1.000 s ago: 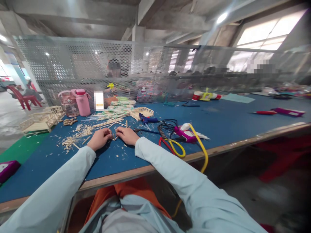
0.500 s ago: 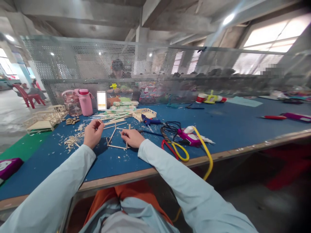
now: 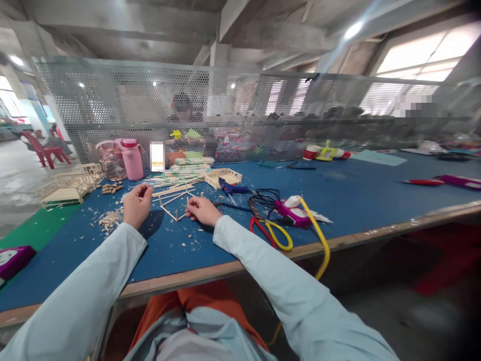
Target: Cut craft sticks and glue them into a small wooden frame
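On the blue tabletop, a small frame of thin wooden sticks (image 3: 169,213) lies with short pegs standing at its corners. My right hand (image 3: 204,210) is closed at the frame's right side, its thumb and fingers pinching a corner post. To the left of the frame, my left hand (image 3: 137,205) is raised a little over the table with its fingertips pressed together. Whatever may be between them is too small to make out. Behind the frame lie loose sticks (image 3: 173,190) and a finished-looking lattice tray (image 3: 229,177) of the same wood.
A blue glue gun (image 3: 233,187), red-and-yellow-handled scissors (image 3: 280,235) and a purple power strip (image 3: 295,214) with a yellow cord lie to the right. Wood scraps (image 3: 110,219), a pink bottle (image 3: 133,161) and wooden lattice pieces (image 3: 65,186) are at left. A perforated screen (image 3: 143,100) stands behind.
The stick frame has been turned, so a corner now points toward me. My left hand has shifted slightly left, away from it. My right hand remains at its right side.
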Demonstrator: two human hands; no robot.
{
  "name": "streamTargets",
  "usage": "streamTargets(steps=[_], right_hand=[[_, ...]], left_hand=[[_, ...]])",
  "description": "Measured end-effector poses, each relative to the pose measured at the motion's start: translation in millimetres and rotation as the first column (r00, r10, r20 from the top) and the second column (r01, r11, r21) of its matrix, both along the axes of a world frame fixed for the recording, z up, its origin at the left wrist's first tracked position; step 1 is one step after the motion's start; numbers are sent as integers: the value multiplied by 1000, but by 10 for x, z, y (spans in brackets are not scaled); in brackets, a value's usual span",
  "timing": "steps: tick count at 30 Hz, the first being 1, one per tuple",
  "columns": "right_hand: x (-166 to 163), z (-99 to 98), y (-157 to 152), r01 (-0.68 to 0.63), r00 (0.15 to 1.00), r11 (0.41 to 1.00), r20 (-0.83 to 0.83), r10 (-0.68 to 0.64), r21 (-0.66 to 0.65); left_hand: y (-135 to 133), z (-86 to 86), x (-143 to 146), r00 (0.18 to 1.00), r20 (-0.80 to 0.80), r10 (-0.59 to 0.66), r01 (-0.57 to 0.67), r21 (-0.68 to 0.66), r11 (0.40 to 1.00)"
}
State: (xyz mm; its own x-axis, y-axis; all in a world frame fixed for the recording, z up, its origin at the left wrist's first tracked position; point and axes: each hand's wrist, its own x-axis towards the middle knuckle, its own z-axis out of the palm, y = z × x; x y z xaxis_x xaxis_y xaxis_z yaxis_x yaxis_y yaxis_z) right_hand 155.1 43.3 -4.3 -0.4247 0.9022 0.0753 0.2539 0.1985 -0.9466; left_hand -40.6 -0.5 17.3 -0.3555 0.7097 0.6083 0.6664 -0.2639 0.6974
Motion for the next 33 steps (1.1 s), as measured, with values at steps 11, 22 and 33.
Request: streamTargets(steps=[11, 22, 33], right_hand=[[89, 15, 4, -147, 983, 926, 154, 98, 349], [21, -47, 16, -236, 956, 891, 258, 140, 389], [33, -74, 24, -290, 909, 843, 407, 94, 452]], left_hand=[[-24, -155, 246, 854, -31, -519, 458, -426, 780], [-26, -131, 201, 817, -42, -575, 464, -542, 700], [16, -254, 190, 814, -28, -580, 492, -497, 715]])
